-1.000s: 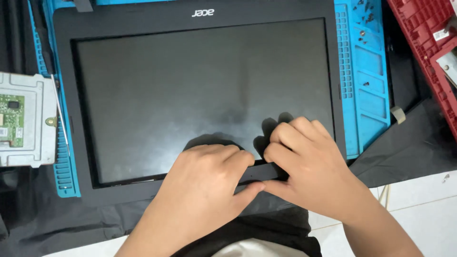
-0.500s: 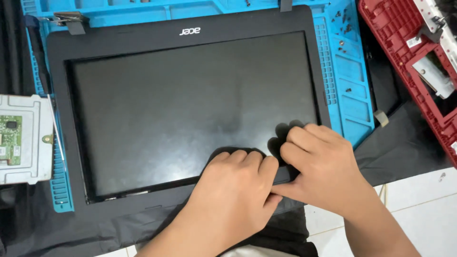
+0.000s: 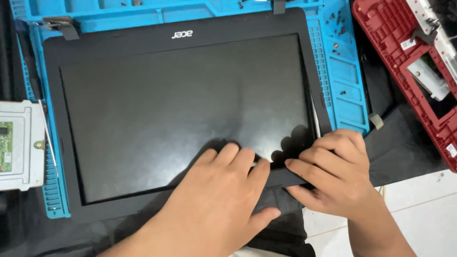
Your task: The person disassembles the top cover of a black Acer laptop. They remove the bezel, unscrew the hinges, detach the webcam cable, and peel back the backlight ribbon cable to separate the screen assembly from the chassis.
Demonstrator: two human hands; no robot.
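Note:
A black laptop screen panel (image 3: pixel 181 114) with its black plastic bezel (image 3: pixel 52 119) lies flat on a blue work mat (image 3: pixel 347 95). My left hand (image 3: pixel 214 200) rests palm down on the lower part of the screen, fingers spread over the near bezel strip. My right hand (image 3: pixel 333 171) grips the bezel at its near right corner, fingertips curled over the strip's inner edge. At that corner the bezel looks slightly lifted away from the panel, with a pale gap along the right side.
A red laptop casing (image 3: pixel 414 71) lies at the upper right. A grey metal drive with a green circuit board (image 3: pixel 16 143) sits at the left edge. Small screws lie in the mat's trays. Black cloth covers the table, with white surface at the lower right.
Both hands have slid to the right along the near bezel strip, the right hand reaching the near right corner. The view has also shifted, showing more of the red casing.

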